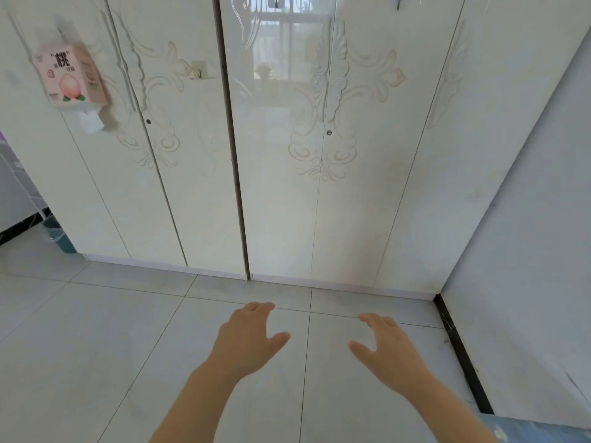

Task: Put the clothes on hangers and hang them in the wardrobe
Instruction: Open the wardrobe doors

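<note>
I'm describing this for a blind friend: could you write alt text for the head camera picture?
Two bare, empty hands, left hand and right hand, reach out over a pale tiled floor toward a closed white wardrobe. A pink tissue pack hangs on its left door.

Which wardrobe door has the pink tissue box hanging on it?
The far-left door. The pink tissue box hangs near its top; the other doors carry only scrollwork, and one a small hook.

Pale tiled floor (96, 330) meets a grey wall (527, 251) with black skirting (463, 356), daylight glossing cream panels
</note>
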Tool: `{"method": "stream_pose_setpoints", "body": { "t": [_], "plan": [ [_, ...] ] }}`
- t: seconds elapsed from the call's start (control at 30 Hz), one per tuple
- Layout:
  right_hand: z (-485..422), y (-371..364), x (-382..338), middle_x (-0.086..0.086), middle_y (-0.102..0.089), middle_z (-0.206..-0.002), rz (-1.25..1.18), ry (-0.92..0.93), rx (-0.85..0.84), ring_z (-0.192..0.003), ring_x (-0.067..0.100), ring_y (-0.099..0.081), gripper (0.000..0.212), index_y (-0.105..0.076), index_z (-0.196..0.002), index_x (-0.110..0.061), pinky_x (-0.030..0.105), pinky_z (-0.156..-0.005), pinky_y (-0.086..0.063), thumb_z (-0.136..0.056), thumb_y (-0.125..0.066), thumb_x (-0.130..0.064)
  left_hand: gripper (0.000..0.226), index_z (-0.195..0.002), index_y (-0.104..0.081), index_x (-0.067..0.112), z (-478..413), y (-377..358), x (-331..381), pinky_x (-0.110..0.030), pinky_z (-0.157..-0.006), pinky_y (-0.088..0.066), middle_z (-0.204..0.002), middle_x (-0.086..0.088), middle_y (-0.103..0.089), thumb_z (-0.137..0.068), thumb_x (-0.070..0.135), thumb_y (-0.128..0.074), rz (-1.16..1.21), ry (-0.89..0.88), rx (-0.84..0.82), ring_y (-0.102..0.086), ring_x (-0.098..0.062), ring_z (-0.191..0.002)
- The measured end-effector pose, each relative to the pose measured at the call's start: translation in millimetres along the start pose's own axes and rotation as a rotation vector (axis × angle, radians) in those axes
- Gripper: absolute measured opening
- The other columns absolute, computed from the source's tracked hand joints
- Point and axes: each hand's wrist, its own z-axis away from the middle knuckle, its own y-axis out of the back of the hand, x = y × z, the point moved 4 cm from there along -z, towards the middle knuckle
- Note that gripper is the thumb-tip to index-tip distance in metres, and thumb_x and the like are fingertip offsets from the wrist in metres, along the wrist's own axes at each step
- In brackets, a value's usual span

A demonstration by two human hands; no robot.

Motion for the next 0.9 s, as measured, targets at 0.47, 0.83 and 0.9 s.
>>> {"method": "stream_pose_setpoints", "body": {
  "t": [0.47,0.83,0.9],
  "plan": [
    [-297,26,-10,-0.001,-0.039,-0.136,-0.011,-0.006,-0.02,-0.125,0.014,-0.038,0.055,-0.034,-0.137,-0.024,0.025,-0.102,-0.033,-0.089,-0.055,-0.039,0.063,-0.142,-0.028,0.025,-301,43,-10,-0.031,-0.104,-0.032,-0.146,0.006,-0.031,-0.089,0.05,-0.048,-0.018,-0.03,-0.036,-0.033,-0.014,-0.131],
    [-492,79,-25,-0.002,-0.037,-0.14,0.0,-0.009,0.032,-0.128,0.013,-0.036,0.057,-0.034,-0.138,-0.022,0.025,-0.101,-0.034,-0.089,-0.054,-0.04,0.062,-0.143,-0.027,0.025,-504,88,11,-0.031,-0.104,-0.032,-0.147,0.006,-0.031,-0.089,0.049,-0.048,-0.009,-0.1,0.001,-0.031,-0.015,-0.133],
    [-521,82,-29,-0.001,-0.038,-0.139,0.008,-0.028,0.052,-0.127,0.015,-0.037,0.057,-0.034,-0.138,-0.022,0.028,-0.103,-0.035,-0.088,-0.054,-0.04,0.062,-0.143,-0.027,0.024,-539,91,11,-0.031,-0.105,-0.031,-0.147,0.005,-0.031,-0.09,0.049,-0.048,0.001,-0.129,-0.012,-0.031,-0.015,-0.133]
  ]
}}
